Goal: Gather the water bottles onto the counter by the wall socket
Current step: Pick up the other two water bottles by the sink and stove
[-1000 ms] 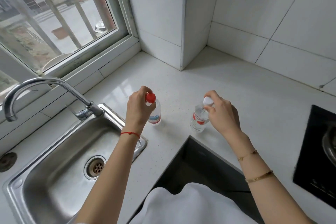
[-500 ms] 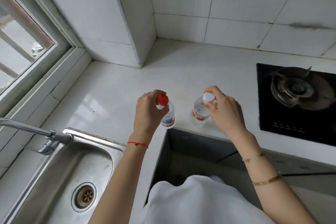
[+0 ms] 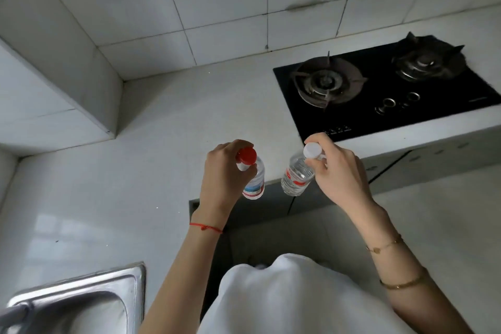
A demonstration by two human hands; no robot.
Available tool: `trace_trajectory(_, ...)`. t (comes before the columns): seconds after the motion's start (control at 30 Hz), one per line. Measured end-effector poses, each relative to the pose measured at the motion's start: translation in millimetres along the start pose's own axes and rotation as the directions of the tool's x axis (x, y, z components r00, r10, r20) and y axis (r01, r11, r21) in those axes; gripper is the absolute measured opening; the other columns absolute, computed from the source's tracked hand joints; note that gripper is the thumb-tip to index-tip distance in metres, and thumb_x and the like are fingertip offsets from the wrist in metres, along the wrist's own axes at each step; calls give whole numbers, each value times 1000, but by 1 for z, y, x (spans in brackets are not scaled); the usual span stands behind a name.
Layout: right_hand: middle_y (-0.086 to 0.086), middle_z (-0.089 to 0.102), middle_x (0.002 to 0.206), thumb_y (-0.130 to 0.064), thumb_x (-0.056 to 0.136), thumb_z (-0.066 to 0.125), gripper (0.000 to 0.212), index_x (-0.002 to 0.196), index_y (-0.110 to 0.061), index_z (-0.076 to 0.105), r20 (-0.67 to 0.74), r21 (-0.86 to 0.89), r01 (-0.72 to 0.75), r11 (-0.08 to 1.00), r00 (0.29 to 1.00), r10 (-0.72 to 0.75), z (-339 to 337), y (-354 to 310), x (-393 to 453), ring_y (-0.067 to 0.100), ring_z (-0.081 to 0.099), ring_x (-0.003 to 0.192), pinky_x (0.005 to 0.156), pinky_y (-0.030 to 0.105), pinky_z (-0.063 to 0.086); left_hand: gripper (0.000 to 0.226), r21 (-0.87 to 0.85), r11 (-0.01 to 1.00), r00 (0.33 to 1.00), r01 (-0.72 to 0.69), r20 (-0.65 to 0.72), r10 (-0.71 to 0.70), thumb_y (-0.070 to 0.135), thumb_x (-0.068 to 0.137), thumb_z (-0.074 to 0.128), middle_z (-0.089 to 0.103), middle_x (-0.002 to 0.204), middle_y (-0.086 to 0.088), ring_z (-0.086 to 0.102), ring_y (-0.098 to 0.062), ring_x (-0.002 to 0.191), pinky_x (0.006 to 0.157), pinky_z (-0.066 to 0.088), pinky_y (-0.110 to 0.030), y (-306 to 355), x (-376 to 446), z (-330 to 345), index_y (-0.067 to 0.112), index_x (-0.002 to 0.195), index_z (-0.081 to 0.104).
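White tiles are backing a pale tabletop [image 3: 168, 127] that is wrapping round a corner, and two small water bottles are hanging in the air near its front edge. The left hand [image 3: 223, 173] is pinching the red-capped bottle [image 3: 253, 179] by its neck, fingers closed just under the cap, the bottle's blue-and-red label facing the camera. At three o'clock of it, just beside but apart, the right hand [image 3: 337, 171] is clamping the white-capped bottle [image 3: 296, 175] the same way, its clear body tilting slightly leftward. Both bottles are hovering over the tabletop's edge and the dark recess below it. At one o'clock from the bottles, a black gas hob [image 3: 385, 89] is lying flush in the tabletop. At seven o'clock, a steel sink [image 3: 78, 301] is showing its corner.
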State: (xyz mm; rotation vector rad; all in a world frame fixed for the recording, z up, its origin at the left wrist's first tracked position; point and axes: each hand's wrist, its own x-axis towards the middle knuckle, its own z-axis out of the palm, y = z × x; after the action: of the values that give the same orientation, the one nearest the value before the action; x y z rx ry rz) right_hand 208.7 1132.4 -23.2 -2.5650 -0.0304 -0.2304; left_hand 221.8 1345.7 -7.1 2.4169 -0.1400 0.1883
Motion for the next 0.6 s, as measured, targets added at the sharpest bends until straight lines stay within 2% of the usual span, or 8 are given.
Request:
trace_trajectory(0.2, 0, 66, 80, -17, 84, 63, 30, 107, -30, 48, -98, 11, -153, 988, 983, 153, -45, 64, -40, 23, 60, 70, 57, 26, 40, 38, -23, 988, 979, -150, 138, 152, 16, 72, 77, 71, 109, -4, 65, -19, 96, 86, 56, -34, 61, 2, 58, 15, 109, 67)
trace_trajectory(0.33, 1, 69, 84, -16, 83, 64, 30, 107, -27, 51, -174, -15, -235, 972, 958, 229, -81, 111, -75, 26, 62, 72, 58, 25, 36, 40, -44, 969, 944, -244, 217, 248, 15, 70, 78, 71, 107, -2, 64, -19, 94, 84, 55, -33, 111, -4, 100, 17, 109, 67)
trace_trajectory(0.5, 2, 69, 86, -15, 82, 63, 28, 104, -27, 50, -245, -14, -348, 937, 910, 334, -131, 171, -119, 33, 62, 77, 59, 33, 45, 36, -134, 937, 900, -324, 263, 349, 9, 67, 76, 73, 100, 3, 65, -15, 87, 80, 55, -34, 183, -19, 157, 18, 101, 70)
trace_trajectory(0.6, 3, 68, 84, -14, 82, 64, 28, 103, -25, 49, -294, -34, -391, 920, 883, 365, -160, 209, -146, 33, 61, 74, 58, 30, 42, 36, -193, 910, 866, -366, 287, 409, 6, 64, 76, 73, 97, 5, 65, -15, 84, 77, 55, -34, 225, -30, 194, 20, 98, 70)
